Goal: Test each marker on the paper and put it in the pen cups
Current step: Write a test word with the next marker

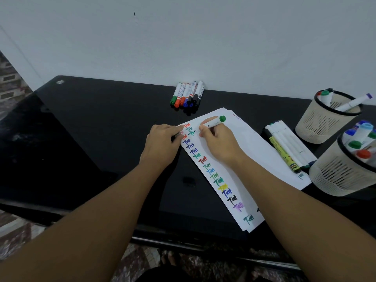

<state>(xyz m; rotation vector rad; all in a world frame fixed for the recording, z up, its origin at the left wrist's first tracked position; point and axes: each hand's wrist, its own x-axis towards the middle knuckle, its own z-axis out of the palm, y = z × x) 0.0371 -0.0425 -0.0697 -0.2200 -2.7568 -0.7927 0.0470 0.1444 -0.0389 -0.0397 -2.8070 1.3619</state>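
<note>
Right hand (218, 142) curled around green marker (215, 122) (tip on paper (254, 151)), left hand (162, 143) apparently flat, pinning its corner.

Both bare forearms come in from the bottom corners and angle toward each other, wrists pretty straight. Left hand (162, 142) lies palm down, back of the hand up, fingers stretched to the right and pressing flat, knuckles only a little bent. Right hand (218, 142) sits just beside it, not touching, fingers curled in a writing grip with the thumb and index finger pinching a green-capped marker (215, 122), heel of the hand resting down.
</note>
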